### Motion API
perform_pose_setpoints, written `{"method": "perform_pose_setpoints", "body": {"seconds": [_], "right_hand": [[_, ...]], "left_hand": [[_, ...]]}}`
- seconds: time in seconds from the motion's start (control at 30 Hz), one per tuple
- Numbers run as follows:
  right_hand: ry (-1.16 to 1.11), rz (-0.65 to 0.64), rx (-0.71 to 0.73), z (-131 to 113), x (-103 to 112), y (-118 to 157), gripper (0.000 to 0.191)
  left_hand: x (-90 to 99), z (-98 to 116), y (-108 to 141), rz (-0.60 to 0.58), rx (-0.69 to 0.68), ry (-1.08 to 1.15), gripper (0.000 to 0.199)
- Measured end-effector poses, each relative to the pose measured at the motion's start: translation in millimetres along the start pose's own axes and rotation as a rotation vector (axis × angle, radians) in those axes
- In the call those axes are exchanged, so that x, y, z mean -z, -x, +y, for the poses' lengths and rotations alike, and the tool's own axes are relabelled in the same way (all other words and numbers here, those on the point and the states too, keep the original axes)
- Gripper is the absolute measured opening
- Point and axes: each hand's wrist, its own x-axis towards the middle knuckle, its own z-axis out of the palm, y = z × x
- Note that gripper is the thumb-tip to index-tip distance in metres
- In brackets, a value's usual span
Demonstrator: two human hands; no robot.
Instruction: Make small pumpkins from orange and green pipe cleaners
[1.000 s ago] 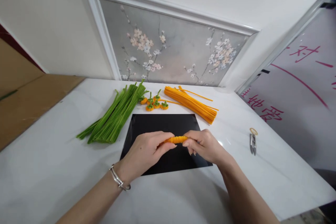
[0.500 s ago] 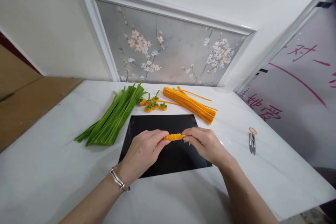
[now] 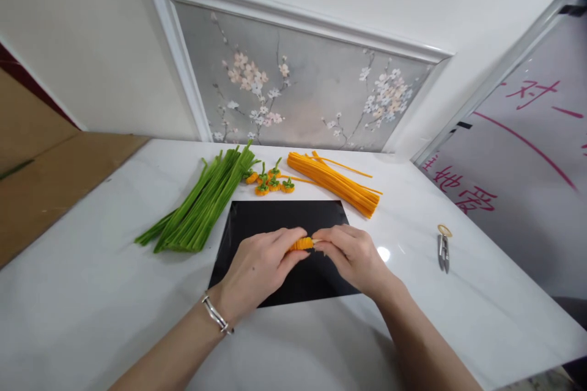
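An orange pipe cleaner coil (image 3: 301, 244) is wound round a thin pale stick (image 3: 317, 241) above the black mat (image 3: 284, 214). My left hand (image 3: 263, 259) is closed round the coil, thumb below and fingers above, hiding its left part. With fingertips pinched together, my right hand (image 3: 353, 256) grips the stick at the coil's right end; most of the stick is hidden in the fingers. Beyond the mat lie several small orange pipe cleaner pieces with green tops (image 3: 274, 184).
Green pipe cleaners (image 3: 202, 208) lie bundled at the left, an orange pipe cleaner bundle (image 3: 334, 183) at the back right. Small thread snips (image 3: 443, 249) rest on the white table (image 3: 413, 317) at the right. A wall panel (image 3: 302, 85) and a whiteboard (image 3: 518, 153) border the table.
My left hand has slid right along the coil and now covers more of it. Both hands are closer together. The whole view has shifted slightly.
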Motion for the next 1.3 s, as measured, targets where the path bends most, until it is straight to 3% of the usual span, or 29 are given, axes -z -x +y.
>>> {"method": "perform_pose_setpoints", "body": {"seconds": [0.23,0.47,0.73,0.87,0.93,0.97,1.03,1.17,1.3], "right_hand": [[-0.250,-0.005,-0.239,-14.0,-8.1,-2.1,0.011],[-0.159,0.073,-0.264,-15.7,-18.9,1.9,0.010],[-0.139,0.114,-0.231,-19.1,-23.5,1.7,0.010],[-0.210,0.096,-0.264,-15.8,-20.5,2.4,0.012],[-0.269,0.102,-0.316,-7.4,-12.0,3.1,0.014],[-0.302,0.125,-0.352,-2.0,-6.6,3.4,0.017],[-0.383,0.192,-0.403,9.4,4.0,4.2,0.022],[-0.511,0.215,-0.400,23.0,14.1,6.0,0.024],[-0.523,0.167,-0.388,20.2,11.2,8.4,0.020]], "left_hand": [[-4.7,4.3,2.9,0.045,-0.032,0.006,0.015],[-9.3,6.4,3.6,0.069,-0.023,-0.098,0.015],[-10.8,7.2,4.5,0.098,-0.037,-0.073,0.016],[-1.4,3.2,2.1,0.114,-0.046,-0.013,0.015],[9.7,-3.7,-0.2,0.112,-0.031,0.026,0.038],[15.9,-8.2,-1.3,0.129,0.017,0.066,0.053],[26.5,-17.1,-2.6,0.183,0.176,0.239,0.061],[32.9,-22.0,-3.0,0.161,0.379,0.723,0.043],[25.5,-11.9,-3.4,0.141,0.448,0.937,0.027]]}}
